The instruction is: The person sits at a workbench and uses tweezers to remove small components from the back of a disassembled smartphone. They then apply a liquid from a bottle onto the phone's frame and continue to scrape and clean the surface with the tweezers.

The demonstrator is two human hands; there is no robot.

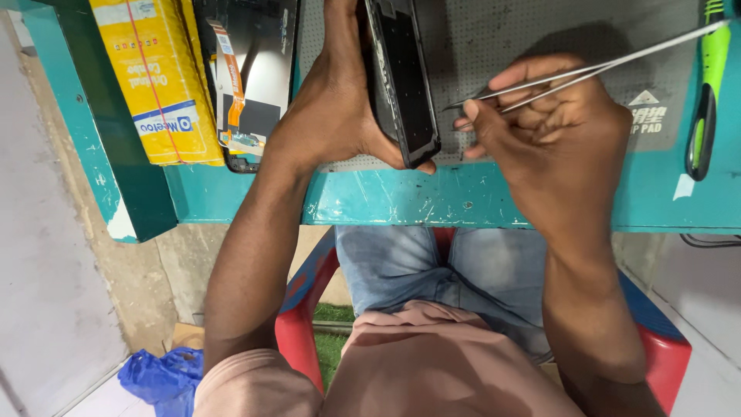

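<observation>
- Pink cloth of a shirt point(440, 363) is seen nearest the camera, with faded blue jeans point(432, 266) just beyond it.
- Under the seated person a red plastic chair point(305, 324) with a blue edge is seen, and a crumpled blue bag point(158, 378) is seen on the floor to the left.
- Beyond the knees, the chipped front edge of a teal table point(386, 202) is crossed by both forearms.
- Tweezers point(587, 71) of bright metal are pinched in the right hand point(556, 127), the fingers closed around them; the tips are pointed left and are seen just beside the phone, though contact cannot be told.
- A black phone point(401, 77) is gripped in the left hand point(340, 100), which is wrapped firmly around its left side with the thumb at its lower end; it is held on edge, tilted, above a grey dotted work mat point(494, 31) near the table's front.
- A green and black tool point(706, 100) is laid at the right end of the mat.
- To the left of the phone, a dark screen part point(262, 85) with an orange flex strip is laid flat on the table.
- Further left, a yellow box point(158, 77) bound by a thin red band is rested beside the screen part, near the table's left corner.
</observation>
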